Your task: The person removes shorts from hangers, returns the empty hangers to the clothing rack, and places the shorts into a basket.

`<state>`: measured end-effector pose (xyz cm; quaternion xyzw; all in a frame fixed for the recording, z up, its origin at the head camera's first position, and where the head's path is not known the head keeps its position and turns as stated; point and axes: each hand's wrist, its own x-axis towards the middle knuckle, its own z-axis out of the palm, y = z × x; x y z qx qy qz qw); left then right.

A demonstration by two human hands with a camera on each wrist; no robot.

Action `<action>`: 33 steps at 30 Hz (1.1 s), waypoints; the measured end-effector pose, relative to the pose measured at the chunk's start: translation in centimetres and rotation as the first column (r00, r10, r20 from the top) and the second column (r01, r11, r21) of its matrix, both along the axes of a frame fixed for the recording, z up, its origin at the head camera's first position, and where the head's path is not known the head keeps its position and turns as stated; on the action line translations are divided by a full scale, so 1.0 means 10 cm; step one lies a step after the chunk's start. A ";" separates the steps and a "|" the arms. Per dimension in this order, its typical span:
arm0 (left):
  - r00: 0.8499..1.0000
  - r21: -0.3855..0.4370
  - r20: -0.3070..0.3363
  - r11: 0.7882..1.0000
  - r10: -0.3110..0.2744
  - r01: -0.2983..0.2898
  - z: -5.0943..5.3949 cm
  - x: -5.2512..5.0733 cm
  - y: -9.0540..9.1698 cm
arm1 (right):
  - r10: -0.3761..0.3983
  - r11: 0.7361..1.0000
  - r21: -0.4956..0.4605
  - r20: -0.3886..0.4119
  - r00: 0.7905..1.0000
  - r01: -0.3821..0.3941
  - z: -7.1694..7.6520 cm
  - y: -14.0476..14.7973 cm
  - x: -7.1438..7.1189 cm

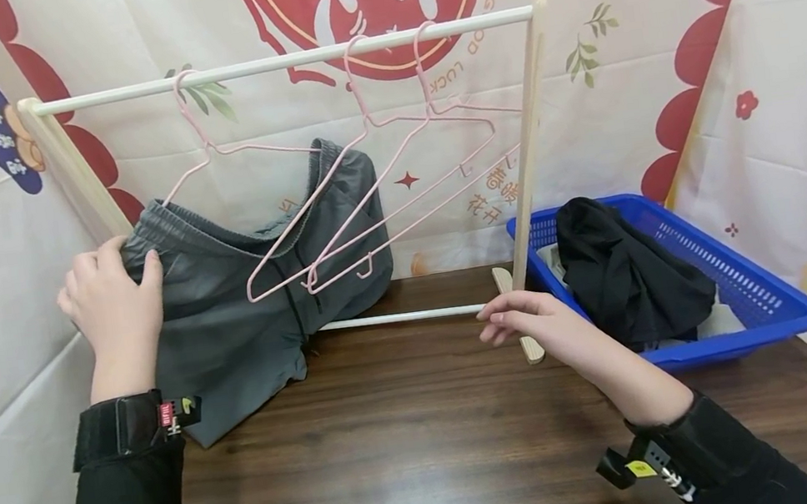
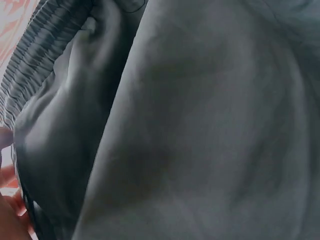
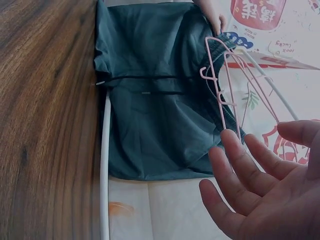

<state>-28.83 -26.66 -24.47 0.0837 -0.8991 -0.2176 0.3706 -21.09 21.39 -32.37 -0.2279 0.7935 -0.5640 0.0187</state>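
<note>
Head view: gray shorts (image 1: 221,308) are hung by the waistband (image 1: 177,225) from the leftmost pink hanger (image 1: 207,147), below the white rail (image 1: 275,64).
Left hand (image 1: 110,296): the waistband's left end is pinched, thumb in front and fingers round the edge.
Right hand (image 1: 532,316): nothing is held; fingers are loosely spread near the right post (image 1: 530,144).
Waistband: both ends are raised by the hanger, the middle sags; whether the hanger's tips are fully seated inside cannot be told.
Spare hangers (image 1: 427,117): two bare ones are hooked to the right, their lower corners overlapping the shorts in the head view.
Basket (image 1: 747,340): a black garment (image 1: 626,275) is held in it, right of the rack.
Handling note: judged as a settling step; the elastic is best drawn outward gently, with the hanger steadied by the free hand so that neither end slips.
Caution: too hard a pull could tilt the hanger or drag it along the rail.
</note>
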 end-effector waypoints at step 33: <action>0.959 -0.187 -0.263 0.969 0.109 -0.161 0.02 0.03 0.25 | -0.001 1.000 -0.025 0.004 1.000 0.001 -0.01 0.01 0.01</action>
